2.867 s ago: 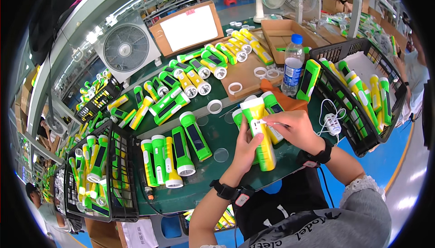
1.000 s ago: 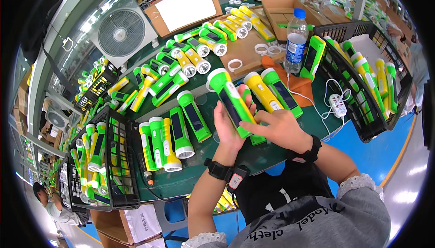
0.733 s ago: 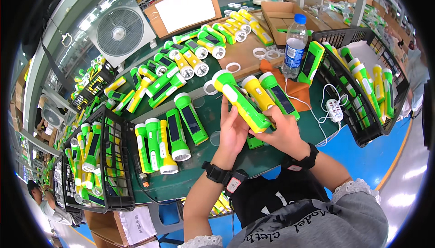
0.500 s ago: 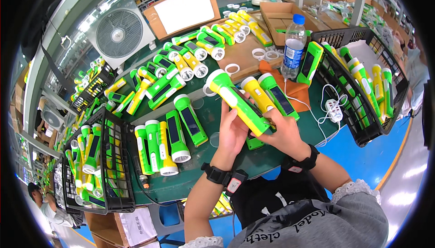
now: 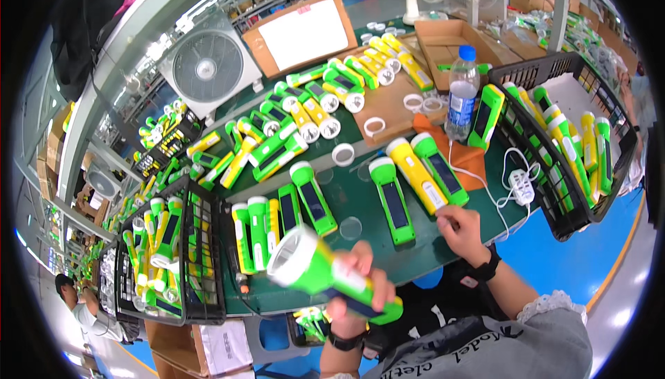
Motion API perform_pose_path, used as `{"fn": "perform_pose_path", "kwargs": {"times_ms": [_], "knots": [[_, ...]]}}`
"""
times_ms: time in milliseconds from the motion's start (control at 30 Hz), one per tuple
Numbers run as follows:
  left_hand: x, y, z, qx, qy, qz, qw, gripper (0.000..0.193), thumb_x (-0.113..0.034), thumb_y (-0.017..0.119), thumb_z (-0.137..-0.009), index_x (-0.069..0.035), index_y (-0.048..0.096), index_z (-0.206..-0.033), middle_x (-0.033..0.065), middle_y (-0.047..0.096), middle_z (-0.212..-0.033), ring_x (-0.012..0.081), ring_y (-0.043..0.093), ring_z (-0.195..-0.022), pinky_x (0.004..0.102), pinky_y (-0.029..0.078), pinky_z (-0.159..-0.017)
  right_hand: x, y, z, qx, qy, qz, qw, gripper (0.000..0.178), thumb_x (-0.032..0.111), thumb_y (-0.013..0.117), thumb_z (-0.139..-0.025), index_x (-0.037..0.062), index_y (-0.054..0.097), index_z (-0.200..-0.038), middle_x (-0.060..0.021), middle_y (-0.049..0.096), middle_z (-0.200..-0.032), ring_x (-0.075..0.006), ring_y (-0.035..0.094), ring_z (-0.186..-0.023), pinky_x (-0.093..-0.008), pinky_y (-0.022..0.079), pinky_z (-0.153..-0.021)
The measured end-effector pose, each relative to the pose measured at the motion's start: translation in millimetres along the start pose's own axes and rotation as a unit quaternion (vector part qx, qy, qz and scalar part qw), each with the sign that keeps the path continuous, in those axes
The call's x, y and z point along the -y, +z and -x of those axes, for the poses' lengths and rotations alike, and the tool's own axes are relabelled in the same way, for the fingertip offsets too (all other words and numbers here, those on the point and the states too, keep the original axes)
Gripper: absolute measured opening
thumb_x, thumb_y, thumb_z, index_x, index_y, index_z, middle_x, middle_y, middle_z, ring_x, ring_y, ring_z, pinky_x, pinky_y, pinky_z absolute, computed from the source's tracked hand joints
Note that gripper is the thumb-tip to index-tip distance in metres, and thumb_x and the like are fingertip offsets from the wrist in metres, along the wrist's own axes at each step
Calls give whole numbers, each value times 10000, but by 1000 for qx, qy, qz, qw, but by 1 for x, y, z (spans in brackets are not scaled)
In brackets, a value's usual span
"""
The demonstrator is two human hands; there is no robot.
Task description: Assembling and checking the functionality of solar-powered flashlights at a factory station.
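My left hand [image 5: 367, 280] is wrapped round a green flashlight [image 5: 313, 268], blurred by motion, held over the table's front edge with its wide pale head pointing left. My right hand [image 5: 463, 232] has its fingers curled in, with nothing visible in them, close to the lower end of a yellow flashlight [image 5: 415, 174]. On either side of that one lie a green flashlight with a dark panel [image 5: 392, 201] and another green flashlight [image 5: 441, 170]. Left of these, several flashlights [image 5: 313, 199] form a row, partly hidden behind the held one.
Black crates of flashlights stand at left [image 5: 201, 303] and right [image 5: 554, 223]. A water bottle [image 5: 460, 105] stands on an orange cloth [image 5: 474, 161], near a white power strip [image 5: 521, 186] with cords. Farther back are more flashlights [image 5: 305, 119], white rings [image 5: 374, 127] and a cardboard tray [image 5: 450, 36].
The flashlight held between both hands has moved down and left in my left hand alone. My right hand has let go and moved right. The view has shifted slightly.
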State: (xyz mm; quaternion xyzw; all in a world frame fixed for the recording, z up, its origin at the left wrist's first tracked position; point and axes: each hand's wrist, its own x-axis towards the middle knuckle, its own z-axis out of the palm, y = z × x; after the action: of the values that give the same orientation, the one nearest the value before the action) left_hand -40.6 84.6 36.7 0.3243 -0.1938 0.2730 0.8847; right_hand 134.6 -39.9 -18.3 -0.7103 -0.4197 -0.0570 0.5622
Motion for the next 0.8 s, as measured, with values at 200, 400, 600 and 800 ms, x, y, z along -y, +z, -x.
{"fn": "perform_pose_path", "kwargs": {"times_ms": [200, 400, 600, 800], "knots": [[40, -5, 12, -134, -182, -32, 974, 660, -508, 523, -810, -51, 314, -1236, 127, 523, -949, 240, 588, -764, 361, 521, -620, 54, -16, -19, 95, 57, -275, 955, 432, 94, 615, -732, 65, 503, -1148, -25, 580, -1054, 1, 267, -482, -160, 245, -433], [58, 25, 11, -153, -226, -103, 956, 460, -402, 457, -864, -39, 365, -1132, 121, 516, -945, 226, 567, -709, 334, 491, -585, 67, -20, -36, 169, 80, -359, 914, 521, 207, 611, -771, 52, 416, -1229, -73, 537, -1090, -21, 452, -646, -169, 370, -563], [67, 48, 13, -185, -236, -161, 940, 441, -246, 517, -853, -42, 320, -1191, 140, 509, -1063, 210, 589, -773, 332, 510, -657, 59, -28, -26, 199, 190, -441, 854, 252, 199, 476, -897, 19, 514, -1070, -22, 576, -882, -69, 538, -790, -222, 454, -703], [66, 67, 11, -135, -250, -72, 956, 1018, -119, 693, -639, -189, 11, -1390, 147, 265, -1368, 313, 540, -1008, 394, 513, -778, 50, -22, -22, 87, 285, -558, 775, 254, 306, 445, -916, 70, 510, -983, -3, 564, -821, -62, 565, -686, -206, 473, -600]]}}
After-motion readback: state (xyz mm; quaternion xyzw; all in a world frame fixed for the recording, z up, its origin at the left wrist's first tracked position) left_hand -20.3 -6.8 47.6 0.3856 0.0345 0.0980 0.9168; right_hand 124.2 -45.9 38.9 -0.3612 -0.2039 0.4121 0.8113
